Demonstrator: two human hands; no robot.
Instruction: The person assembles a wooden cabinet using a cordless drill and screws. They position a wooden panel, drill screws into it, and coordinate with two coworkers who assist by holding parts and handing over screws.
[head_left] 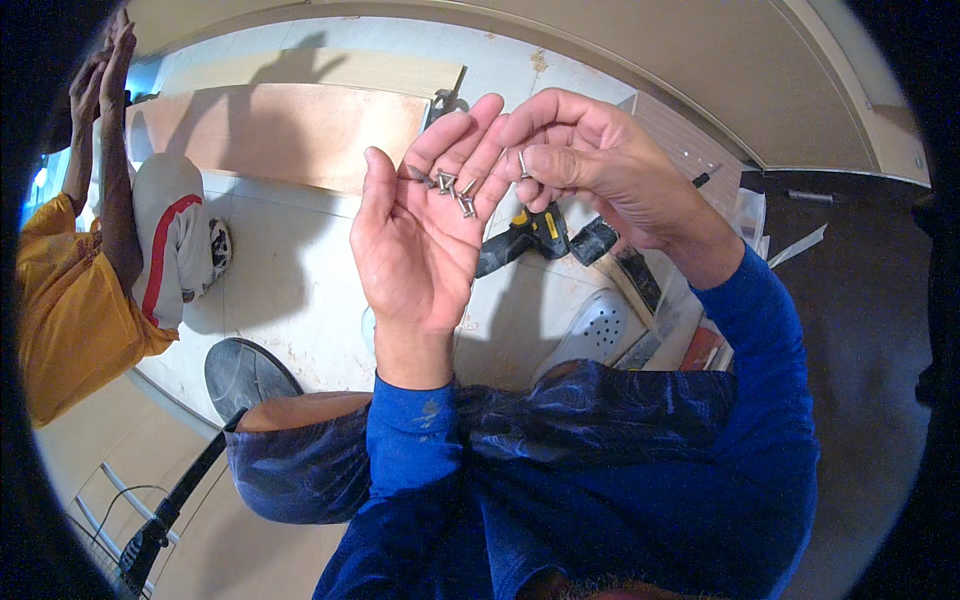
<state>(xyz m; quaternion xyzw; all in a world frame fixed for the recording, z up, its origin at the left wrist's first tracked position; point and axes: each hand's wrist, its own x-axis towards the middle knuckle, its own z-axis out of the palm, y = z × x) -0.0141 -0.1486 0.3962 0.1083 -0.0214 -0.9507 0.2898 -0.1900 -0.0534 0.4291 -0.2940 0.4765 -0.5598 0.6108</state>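
Palm up, my left hand [425, 235] is cupped with its fingers spread a little. Several small metal screws [463, 197] lie loose in it, near the base of the fingers. Close beside its fingertips, my right hand [610, 165] pinches a single screw [523, 164] between thumb and forefinger. Below both hands, a black and yellow cordless drill [540, 232] lies on the floor, partly hidden by my left hand.
At left another person in an orange shirt [85, 300] has both hands raised near wooden boards [290, 130]. A round black stand base [250, 380] is beside my leg. A clear plastic box [690, 150] stands at right, and a light perforated clog [595, 325] is below.
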